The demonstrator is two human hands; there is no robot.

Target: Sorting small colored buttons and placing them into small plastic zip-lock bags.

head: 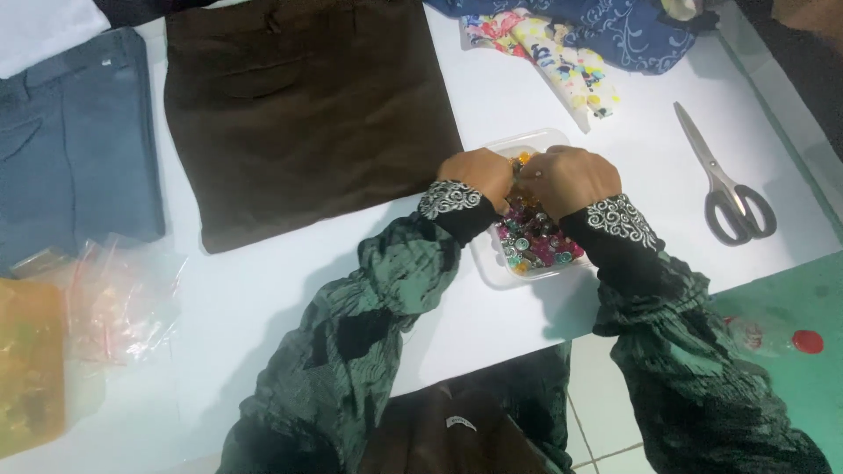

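My left hand point(479, 175) and my right hand point(572, 180) are both over a clear plastic tray point(497, 269) full of small colourful buttons point(536, 241) on the white table point(263, 290). The fingers of both hands curl down into the far end of the tray, close together. What they pinch is hidden by the knuckles. Both arms wear dark green patterned sleeves with black cuffs bearing white swirls.
Folded dark brown trousers point(303, 114) lie left of the tray, folded blue trousers point(75, 140) further left. Grey scissors point(724, 180) rest at the right. Printed fabrics point(580, 39) lie at the back. Clear plastic bags point(118, 294) and an orange bag point(31, 369) sit at front left.
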